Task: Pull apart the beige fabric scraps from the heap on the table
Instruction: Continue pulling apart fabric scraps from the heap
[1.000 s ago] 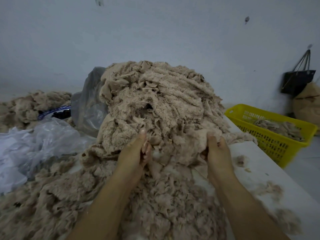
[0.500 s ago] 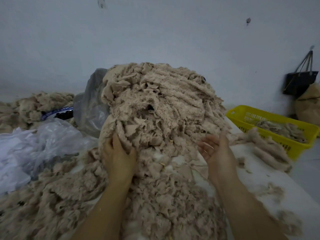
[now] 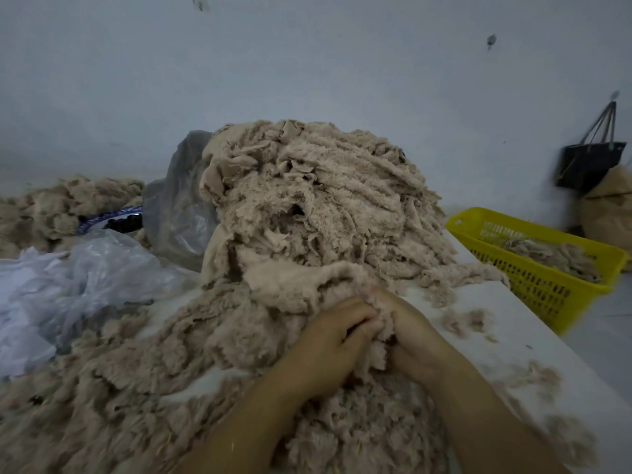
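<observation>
Head, left hand [image 3: 328, 340], right hand [image 3: 419, 333] grip scrap [image 3: 380, 338], basket [image 3: 533, 285] past table edge [image 3: 537, 331]

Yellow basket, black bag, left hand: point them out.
yellow basket [image 3: 533, 285], head view, near slotted wall.
black bag [image 3: 590, 164], head view, middle of body.
left hand [image 3: 337, 340], head view, back of hand.

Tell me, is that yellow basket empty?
No. The yellow basket holds some beige scraps lying low inside.

cam: head-worn, wide-angle, sole view | faces: forward and down over the worktop [image 3: 547, 343] toward the wall [image 3: 307, 63] | range: near — left hand [image 3: 328, 340] and right hand [image 3: 422, 340] low centre, beige fabric scraps [image 3: 325, 206] heaped just beyond
</observation>
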Demonstrator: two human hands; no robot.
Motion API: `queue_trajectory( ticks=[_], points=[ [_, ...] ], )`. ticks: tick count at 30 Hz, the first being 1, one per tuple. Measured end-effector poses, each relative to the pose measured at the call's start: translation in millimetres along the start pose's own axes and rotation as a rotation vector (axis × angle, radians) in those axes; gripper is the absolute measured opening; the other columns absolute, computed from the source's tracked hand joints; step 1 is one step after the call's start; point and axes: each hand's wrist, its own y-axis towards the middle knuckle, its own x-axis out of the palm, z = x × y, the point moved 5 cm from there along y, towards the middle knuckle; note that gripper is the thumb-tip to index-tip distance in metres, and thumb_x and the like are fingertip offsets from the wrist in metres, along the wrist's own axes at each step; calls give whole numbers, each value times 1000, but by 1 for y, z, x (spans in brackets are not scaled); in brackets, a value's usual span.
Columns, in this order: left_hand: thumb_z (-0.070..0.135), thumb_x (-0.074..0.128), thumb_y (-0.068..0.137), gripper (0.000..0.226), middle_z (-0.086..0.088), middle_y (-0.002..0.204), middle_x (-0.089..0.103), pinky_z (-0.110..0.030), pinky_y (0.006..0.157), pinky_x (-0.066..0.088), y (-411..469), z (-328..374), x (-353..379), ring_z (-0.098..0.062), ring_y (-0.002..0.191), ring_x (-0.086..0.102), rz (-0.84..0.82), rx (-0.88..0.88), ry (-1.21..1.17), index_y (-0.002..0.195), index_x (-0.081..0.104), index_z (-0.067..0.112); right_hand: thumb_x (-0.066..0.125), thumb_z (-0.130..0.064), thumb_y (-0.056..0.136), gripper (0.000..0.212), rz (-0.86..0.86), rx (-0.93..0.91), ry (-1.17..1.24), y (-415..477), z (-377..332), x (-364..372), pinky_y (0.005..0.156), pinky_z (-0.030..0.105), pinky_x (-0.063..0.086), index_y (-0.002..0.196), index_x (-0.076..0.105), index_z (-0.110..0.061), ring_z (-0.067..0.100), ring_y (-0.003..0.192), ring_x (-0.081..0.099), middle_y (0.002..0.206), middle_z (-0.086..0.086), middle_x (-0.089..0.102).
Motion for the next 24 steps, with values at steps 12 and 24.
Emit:
queue_trajectory(
  ticks=[12, 24],
  points=[
    [54, 61, 88, 55, -17, 117, 71, -34, 90, 57, -6, -52, -34, -25, 109, 69, 417, -595, -866, 112, 72, 6, 58, -16, 94, 36, -14, -578, -1016, -5, -11, 29, 63, 9, 37, 81, 55, -49, -8, 76, 50, 87, -22, 53],
    [42, 41, 104, 39, -10, 105, 76, -33, 79, 58, -8, -59, -58, -22, 99, 73, 744, -539, -1204, 117, 63, 12, 53, -25, 96, 14, 285, -530, -1486, -3, -17, 8, 65, 31, 39, 109, 53, -31, 13, 96, 48, 104, -11, 46]
  ],
)
